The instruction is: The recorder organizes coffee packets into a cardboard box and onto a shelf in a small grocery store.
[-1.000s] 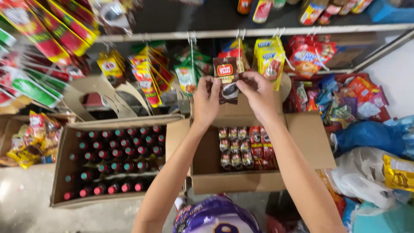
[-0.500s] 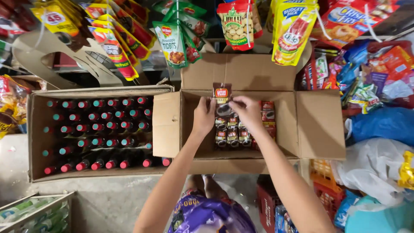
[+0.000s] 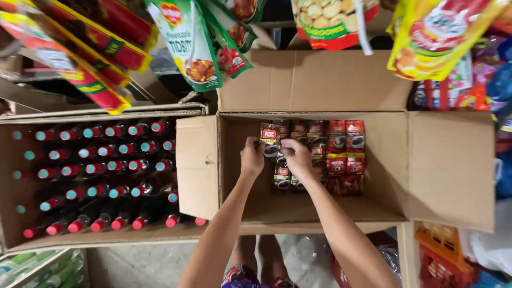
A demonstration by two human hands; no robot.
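Observation:
Both my hands reach down into an open cardboard box (image 3: 450,160). My left hand (image 3: 252,157) and my right hand (image 3: 296,156) together pinch a small brown coffee sachet strip (image 3: 270,140) at the left end of the packs inside. Rows of brown and red sachet packs (image 3: 341,154) lie flat along the box's far wall. The box's left and near parts show bare bottom.
A second open carton (image 3: 10,213) to the left holds several dark bottles with red and teal caps (image 3: 106,176). Hanging snack and sauce pouches (image 3: 186,42) dangle overhead. A red crate (image 3: 442,261) sits at lower right, green bottles (image 3: 32,266) at lower left.
My hands came down from the hanging display with the sachet strip and lowered it into the box. The camera tilted down with them.

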